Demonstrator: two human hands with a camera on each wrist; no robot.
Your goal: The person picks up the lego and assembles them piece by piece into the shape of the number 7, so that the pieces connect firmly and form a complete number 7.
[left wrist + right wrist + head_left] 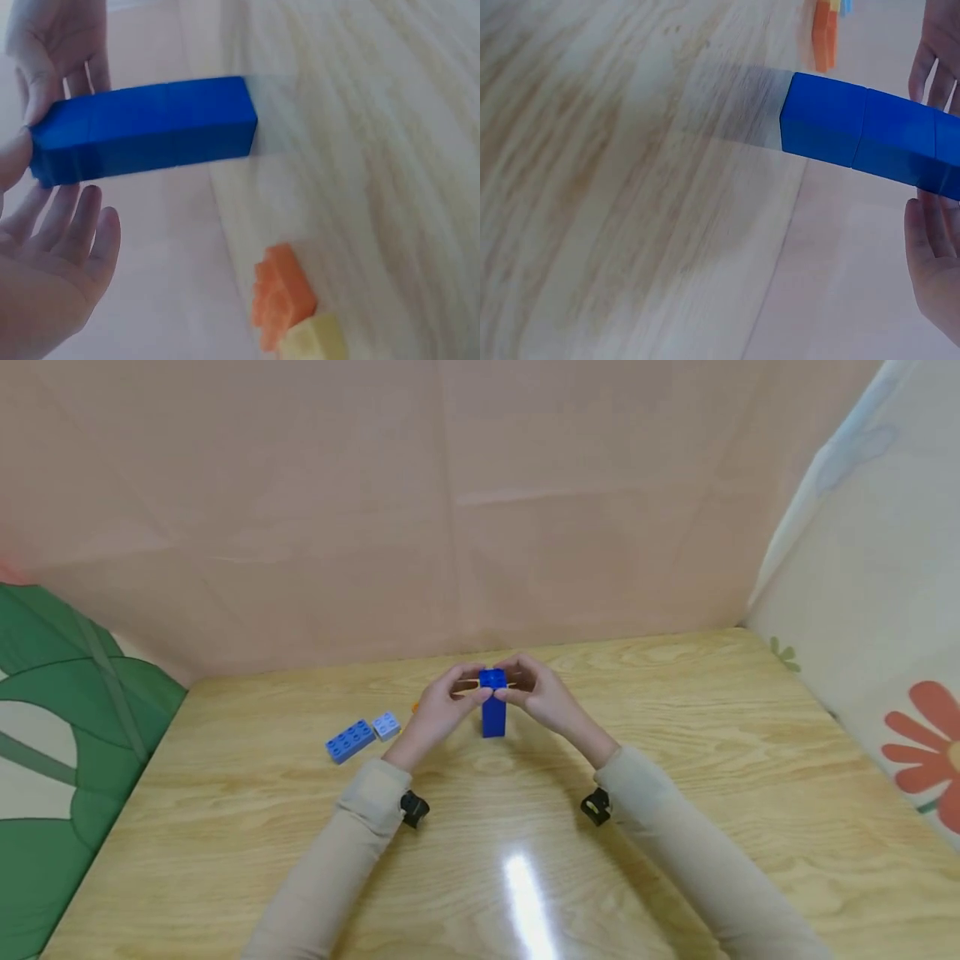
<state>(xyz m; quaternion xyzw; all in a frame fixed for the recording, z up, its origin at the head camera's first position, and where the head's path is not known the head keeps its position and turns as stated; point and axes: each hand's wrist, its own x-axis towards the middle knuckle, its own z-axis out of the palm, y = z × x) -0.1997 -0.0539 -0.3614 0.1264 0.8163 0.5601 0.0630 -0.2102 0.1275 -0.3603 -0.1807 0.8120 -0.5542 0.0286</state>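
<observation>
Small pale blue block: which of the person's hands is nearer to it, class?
Left. The left hand grips the blue tower, to the right of the small pale blue block; the right hand is farther off, on the tower's other side.

1 head camera looks forward and down from farther back, across the tabletop (750, 735). 2 wrist cameras look from close by, 1 on each side, their views turned sideways so the upright blue tower (493, 717) lies across. All 3 share that tower and an orange brick (294, 281).
</observation>
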